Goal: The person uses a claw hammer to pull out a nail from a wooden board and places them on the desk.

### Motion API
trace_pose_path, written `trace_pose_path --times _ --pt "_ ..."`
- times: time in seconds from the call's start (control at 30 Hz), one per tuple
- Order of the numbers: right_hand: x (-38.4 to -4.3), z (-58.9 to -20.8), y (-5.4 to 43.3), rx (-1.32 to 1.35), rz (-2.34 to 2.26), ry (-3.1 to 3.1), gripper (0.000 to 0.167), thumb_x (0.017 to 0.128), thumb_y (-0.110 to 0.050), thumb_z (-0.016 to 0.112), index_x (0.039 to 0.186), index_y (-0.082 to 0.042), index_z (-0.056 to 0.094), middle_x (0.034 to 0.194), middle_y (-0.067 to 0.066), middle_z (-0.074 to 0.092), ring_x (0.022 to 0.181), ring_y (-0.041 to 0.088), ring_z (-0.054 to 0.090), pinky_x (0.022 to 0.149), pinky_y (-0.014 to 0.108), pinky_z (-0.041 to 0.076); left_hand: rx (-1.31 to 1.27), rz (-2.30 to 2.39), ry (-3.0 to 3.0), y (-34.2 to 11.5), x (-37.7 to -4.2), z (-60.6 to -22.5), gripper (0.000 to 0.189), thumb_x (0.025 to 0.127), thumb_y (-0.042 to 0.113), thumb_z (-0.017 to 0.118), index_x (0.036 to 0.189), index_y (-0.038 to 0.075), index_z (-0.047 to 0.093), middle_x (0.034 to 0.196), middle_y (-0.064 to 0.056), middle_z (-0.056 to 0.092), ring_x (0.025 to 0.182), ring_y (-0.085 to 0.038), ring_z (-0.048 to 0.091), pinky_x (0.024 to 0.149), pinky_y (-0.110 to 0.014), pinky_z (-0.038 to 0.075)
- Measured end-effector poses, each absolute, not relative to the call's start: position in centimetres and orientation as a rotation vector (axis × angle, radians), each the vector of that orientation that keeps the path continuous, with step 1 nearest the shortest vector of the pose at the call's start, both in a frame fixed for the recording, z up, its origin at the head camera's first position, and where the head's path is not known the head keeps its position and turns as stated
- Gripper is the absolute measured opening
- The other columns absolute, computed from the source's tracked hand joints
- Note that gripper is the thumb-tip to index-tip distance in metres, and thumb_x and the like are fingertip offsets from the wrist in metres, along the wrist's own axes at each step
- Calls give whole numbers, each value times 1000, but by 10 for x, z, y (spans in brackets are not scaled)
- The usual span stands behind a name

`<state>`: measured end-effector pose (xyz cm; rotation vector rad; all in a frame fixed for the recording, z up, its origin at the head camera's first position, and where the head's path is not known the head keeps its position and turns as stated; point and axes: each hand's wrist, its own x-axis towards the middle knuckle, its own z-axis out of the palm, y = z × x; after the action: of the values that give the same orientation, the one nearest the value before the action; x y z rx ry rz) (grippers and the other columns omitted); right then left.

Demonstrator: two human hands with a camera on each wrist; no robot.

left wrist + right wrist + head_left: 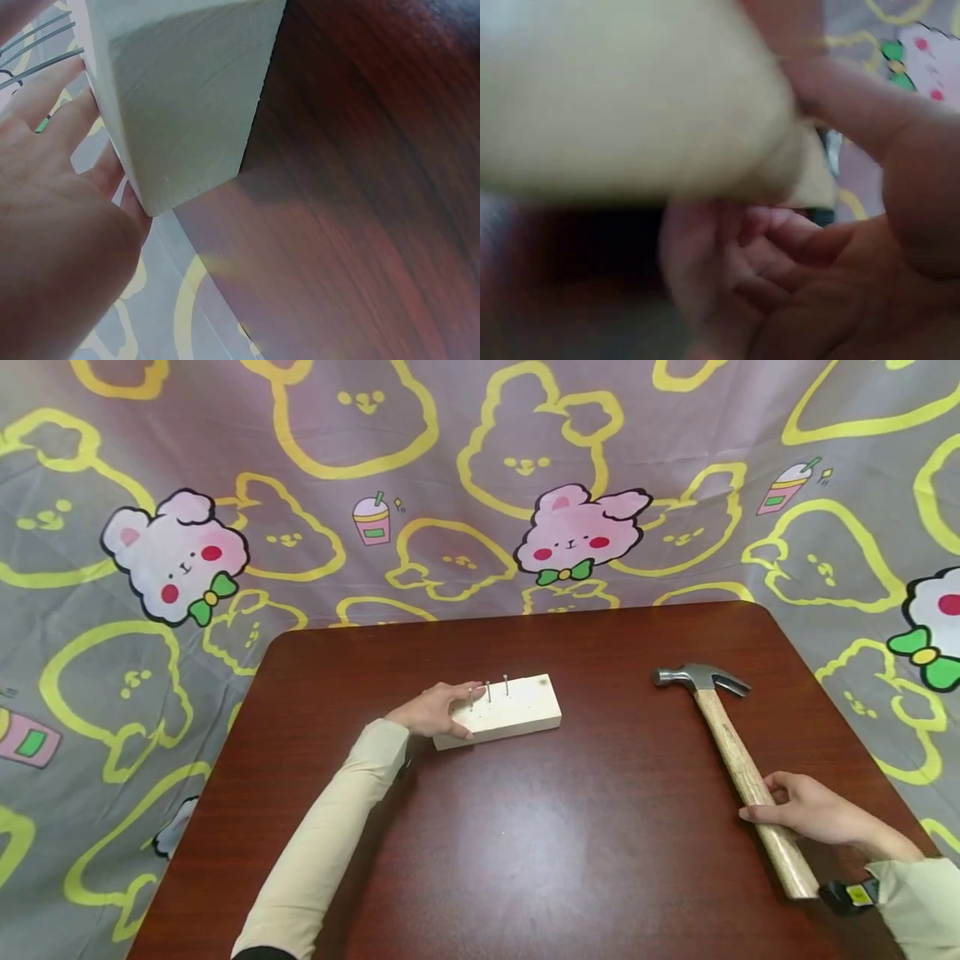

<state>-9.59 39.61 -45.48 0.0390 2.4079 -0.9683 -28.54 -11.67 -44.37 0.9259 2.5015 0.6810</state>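
Observation:
A pale wooden block (525, 703) lies on the table with three nails (489, 692) standing upright in its top. My left hand (433, 710) holds the block's left end, thumb at the near side and fingers reaching over by the nails. In the left wrist view, the block's end face (184, 105) fills the upper middle, with the fingers along one side. At the right, my right hand (817, 810) grips the wooden handle of a claw hammer (726, 735) between thumb and fingers. The hammer's metal head points away from me. Up close, the handle (630, 97) looks blurred in the right wrist view.
The brown table (600, 827) has rounded far corners. A patterned cloth (450, 468) with yellow outlines and cartoon faces hangs behind it and along both sides. A dark band with a yellow patch (857, 894) sits at my right wrist.

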Motion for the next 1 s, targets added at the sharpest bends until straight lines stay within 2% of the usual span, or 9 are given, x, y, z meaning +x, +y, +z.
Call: trace_pose_path --times 0.2,0.3,0.4,0.57,0.67,0.8,0.9,1.0 --pt "-91 -460 372 210 -1352 2132 52 97 -28 56 120 13 35 100 9 63 85 16 65 73 35 57 930 676 2507 -117 -286 -443 87 75 19 82 149 15 36 157 -6 32 145 -23 30 119 -40 25" --pt "-89 -464 362 219 -1719 1846 33 100 -18 50 118 6 37 101 6 66 89 16 68 80 35 58 930 674 2508 -118 -286 -444 87 75 20 82 149 15 36 157 -5 31 145 -23 29 119 -40 25" --pt "-87 -471 353 216 -2028 1496 13 102 -10 42 110 -2 48 101 3 67 91 14 68 82 29 58 936 678 2506 -118 -286 -444 87 75 20 82 149 14 36 157 -6 31 145 -23 29 119 -40 25" --pt "-86 -477 337 252 -2185 1261 22 103 -9 37 100 -12 59 90 -3 62 75 7 61 66 19 53 931 692 2504 -118 -286 -445 87 75 19 82 149 14 36 157 -6 31 146 -24 29 119 -40 24" --pt "-85 -478 329 278 -2196 1328 19 103 -11 38 100 -14 56 86 -6 60 67 4 56 59 17 50 922 698 2501 -117 -285 -445 87 75 19 82 149 14 36 158 -4 31 146 -24 29 119 -41 24" --pt "-85 -478 321 371 -2161 1513 5 102 -16 45 100 -14 48 79 -9 55 58 1 51 51 15 45 912 704 2501 -118 -284 -445 86 75 18 82 149 15 37 157 -4 31 145 -24 29 119 -41 25" --pt "-83 -478 320 434 -2118 1627 8 101 -19 48 99 -14 43 73 -11 52 54 -1 47 47 14 42 917 696 2508 -118 -284 -444 86 75 18 81 149 15 37 157 -4 31 145 -24 30 119 -42 25" --pt "-81 -479 320 457 -2105 1687 7 101 -18 49 99 -13 44 72 -12 51 52 -2 45 45 13 41 921 699 2508 -118 -284 -444 86 75 18 82 149 15 37 157 -4 32 145 -24 30 119 -42 25"
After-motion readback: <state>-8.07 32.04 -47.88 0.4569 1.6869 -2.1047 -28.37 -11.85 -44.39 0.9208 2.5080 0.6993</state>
